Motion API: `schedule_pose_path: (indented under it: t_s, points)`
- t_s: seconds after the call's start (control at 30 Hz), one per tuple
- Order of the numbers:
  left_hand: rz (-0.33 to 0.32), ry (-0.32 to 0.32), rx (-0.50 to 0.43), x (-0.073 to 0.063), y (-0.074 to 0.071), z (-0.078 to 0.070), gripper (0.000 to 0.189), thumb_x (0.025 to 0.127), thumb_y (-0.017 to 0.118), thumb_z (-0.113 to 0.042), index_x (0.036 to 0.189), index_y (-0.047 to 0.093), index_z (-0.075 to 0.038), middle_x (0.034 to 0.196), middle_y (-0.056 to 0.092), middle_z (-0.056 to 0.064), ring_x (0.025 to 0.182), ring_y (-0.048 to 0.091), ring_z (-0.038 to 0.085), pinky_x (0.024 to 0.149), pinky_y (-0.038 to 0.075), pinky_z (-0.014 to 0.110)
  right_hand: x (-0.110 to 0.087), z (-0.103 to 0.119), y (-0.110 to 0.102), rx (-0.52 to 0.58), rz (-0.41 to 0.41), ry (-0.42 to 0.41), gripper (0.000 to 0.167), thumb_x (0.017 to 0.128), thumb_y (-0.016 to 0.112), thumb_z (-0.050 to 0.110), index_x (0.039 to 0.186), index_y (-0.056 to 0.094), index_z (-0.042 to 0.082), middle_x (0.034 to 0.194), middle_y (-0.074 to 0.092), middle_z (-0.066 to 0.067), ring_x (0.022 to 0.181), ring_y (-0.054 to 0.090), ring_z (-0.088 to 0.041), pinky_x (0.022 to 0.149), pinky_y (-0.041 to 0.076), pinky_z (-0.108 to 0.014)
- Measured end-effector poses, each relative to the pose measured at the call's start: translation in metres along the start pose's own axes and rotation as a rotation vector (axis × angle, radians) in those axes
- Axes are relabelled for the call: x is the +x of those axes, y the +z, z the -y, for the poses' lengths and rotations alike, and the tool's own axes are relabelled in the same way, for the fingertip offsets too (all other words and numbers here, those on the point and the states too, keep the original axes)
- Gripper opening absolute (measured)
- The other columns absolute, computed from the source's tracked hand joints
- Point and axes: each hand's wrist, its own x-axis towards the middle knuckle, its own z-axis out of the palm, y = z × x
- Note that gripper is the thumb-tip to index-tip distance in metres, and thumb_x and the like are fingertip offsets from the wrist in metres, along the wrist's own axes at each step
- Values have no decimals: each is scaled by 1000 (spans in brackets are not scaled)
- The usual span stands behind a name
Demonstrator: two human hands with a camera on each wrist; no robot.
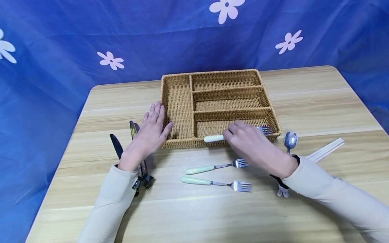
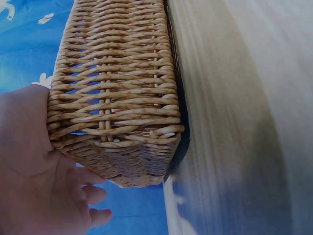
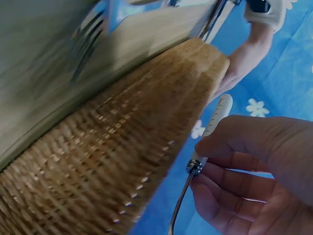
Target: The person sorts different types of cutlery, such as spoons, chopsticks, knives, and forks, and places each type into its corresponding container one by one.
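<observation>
A woven wicker basket (image 1: 179,144) with several compartments stands at the back of the table. My left hand (image 1: 149,134) rests at its front left corner, fingers extended; in the left wrist view, the same hand (image 2: 44,161) lies along the wicker wall. Over the front right compartment, my right hand (image 1: 250,140) pinches a fork (image 1: 213,138) with a pale handle, its tines pointing right. Thumb and fingers meet near the handle's metal collar (image 3: 193,166) in the right wrist view. On the table in front of the basket lie two mint-handled forks, one nearer the basket (image 1: 199,170) and one nearer me (image 1: 196,181).
Dark-bladed knives (image 1: 116,145) lie at the left, partly hidden under my left forearm. To the basket's right are a metal spoon (image 1: 290,139) and white chopsticks (image 1: 326,150), partly covered by my right sleeve. A blue flowered cloth (image 1: 182,37) hangs behind the table.
</observation>
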Motion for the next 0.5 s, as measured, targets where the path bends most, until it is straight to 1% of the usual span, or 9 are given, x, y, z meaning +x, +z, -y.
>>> schedule_pose_path:
  t_s: [0.17,0.33,0.4,0.5]
  points:
    - [-11,3,-4,0,1,0,72,104,21,-46,152,0,4,158,-16,14,145,-15,30,118,-2,50,8,-11,9,32,6,34,18,73,67,-13,87,65,-3,77,63,-12,68,53,-22,55,50,-25]
    - [-20,-5,-16,0,2,0,71,105,25,-43,152,0,4,159,-16,13,145,-17,28,118,-1,50,16,-21,13,82,26,59,12,77,65,-11,85,64,-3,77,61,-13,69,53,-24,56,52,-27]
    - [-32,-14,-22,0,3,-1,70,105,26,-42,152,1,4,159,-15,12,144,-18,26,118,-1,50,21,-25,14,126,44,67,9,78,64,-10,83,64,-2,75,61,-12,68,55,-24,55,53,-28]
    - [-60,-35,-34,0,6,-4,70,105,25,-43,152,2,4,159,-14,13,145,-17,28,119,-2,48,28,-34,15,208,79,88,7,79,68,-6,83,67,-1,76,63,-11,65,59,-21,56,55,-28]
